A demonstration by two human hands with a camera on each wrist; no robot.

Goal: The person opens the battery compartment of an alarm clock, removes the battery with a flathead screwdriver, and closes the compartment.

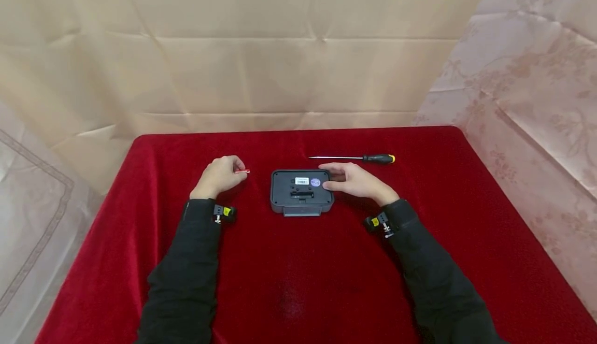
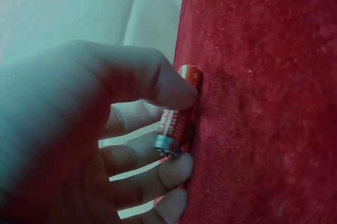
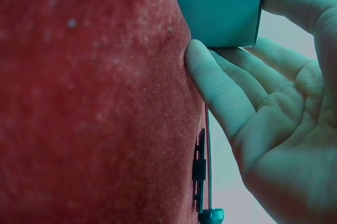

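Creased beige cloth [image 1: 261, 64] hangs as a backdrop behind and to the left of the work area, and a paler sheet with a faint floral pattern [image 1: 536, 105] closes off the right side. In front of these stands a table [image 1: 298, 282] draped in deep red velvet that covers the whole top and falls over the edges; its nap shows a few pale specks in the right wrist view. Two arms in black sleeves [image 1: 186, 276] reach in from the near edge, each with a small camera strapped at the wrist. Near the middle of the cloth lies a dark grey device [image 1: 300, 192], rectangular with rounded corners, its back facing up with a white label and a round sticker on it. The right hand [image 1: 356, 181] rests against the device's right side, fingers fairly straight, the thumb on the top face and the fingertips [image 3: 202, 63] against its edge where it meets the cloth. Beyond that hand, well apart from the device, a screwdriver [image 1: 359, 158] with a black handle and yellow end cap lies flat, its thin shaft pointing left. To the left of the device and clear of it, the left hand [image 1: 219, 175] is curled around a small red battery [image 2: 178, 113], pinched between thumb and fingers just against the velvet, its metal end towards the wrist camera.
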